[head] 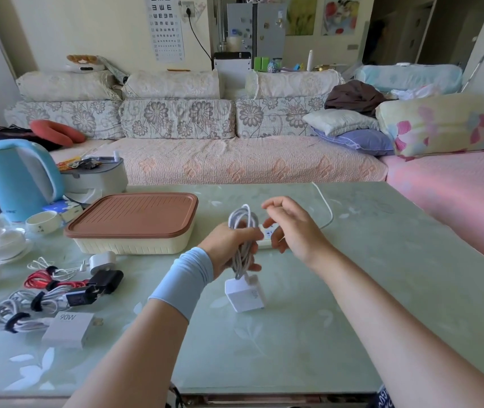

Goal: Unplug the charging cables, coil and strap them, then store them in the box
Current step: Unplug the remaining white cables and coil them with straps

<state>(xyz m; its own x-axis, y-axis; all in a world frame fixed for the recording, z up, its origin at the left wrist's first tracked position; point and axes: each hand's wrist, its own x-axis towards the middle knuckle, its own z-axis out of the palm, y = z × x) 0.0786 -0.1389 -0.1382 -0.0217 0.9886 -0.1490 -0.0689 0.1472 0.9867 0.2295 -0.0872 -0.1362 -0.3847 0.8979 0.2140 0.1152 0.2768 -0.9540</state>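
My left hand [232,248] grips a coiled grey-white charging cable [243,222] held upright over the table's middle. Its white charger cube [245,294] hangs from the coil's lower end and rests on the tabletop. My right hand [292,228] hovers just right of the coil, fingers spread and holding nothing that I can see. A white power strip [264,241] lies behind both hands, mostly hidden. The cream box with a brown lid [134,219] stands closed at centre left.
At the left lie strapped cable bundles: a red one [43,279], white ones [17,315], black plugs [105,281] and a 90W adapter [68,328]. A blue kettle [18,178], bowls [42,222] and dishes fill the far left. A white cord [327,207] runs behind.
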